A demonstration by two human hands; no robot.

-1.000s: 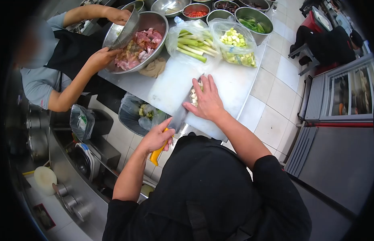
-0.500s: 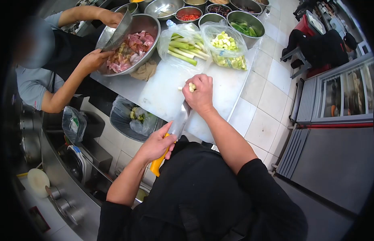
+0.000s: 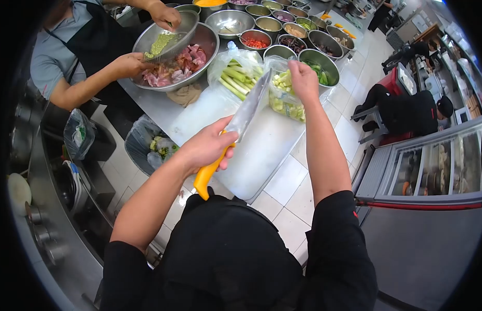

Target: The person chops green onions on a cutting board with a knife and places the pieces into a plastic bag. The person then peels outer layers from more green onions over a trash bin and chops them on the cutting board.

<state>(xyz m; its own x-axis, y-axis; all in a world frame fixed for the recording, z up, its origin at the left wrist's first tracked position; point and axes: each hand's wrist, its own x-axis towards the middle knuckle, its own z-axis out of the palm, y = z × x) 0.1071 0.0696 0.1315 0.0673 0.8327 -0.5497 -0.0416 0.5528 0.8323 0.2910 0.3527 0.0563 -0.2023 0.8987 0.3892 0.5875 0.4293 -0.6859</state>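
Note:
My left hand [image 3: 210, 145] is wrapped round the yellow handle of a kitchen knife [image 3: 247, 114], its broad blade pointing up and away above the white cutting board [image 3: 264, 150]. At the far end of the board, my right hand [image 3: 304, 82] is closed at the rim of a clear plastic bag [image 3: 286, 108] holding chopped pale green pieces. The fingertips are partly hidden, but they seem to pinch the bag's edge. Left of it lies another clear bag with long green-and-white stalks [image 3: 235, 80], just beyond the blade.
A co-worker at the left tips a bowl [image 3: 173, 33] of green paste over a large steel bowl of raw meat [image 3: 212, 54]. Several metal bowls line the back, one with chopped red pieces [image 3: 255, 39]. A lined bin [image 3: 140, 137] stands below; a person sits at right.
My right hand has moved from the board with pale pieces up to the bag. The knife has been raised, blade forward. The co-worker's bowl has tilted, showing green paste.

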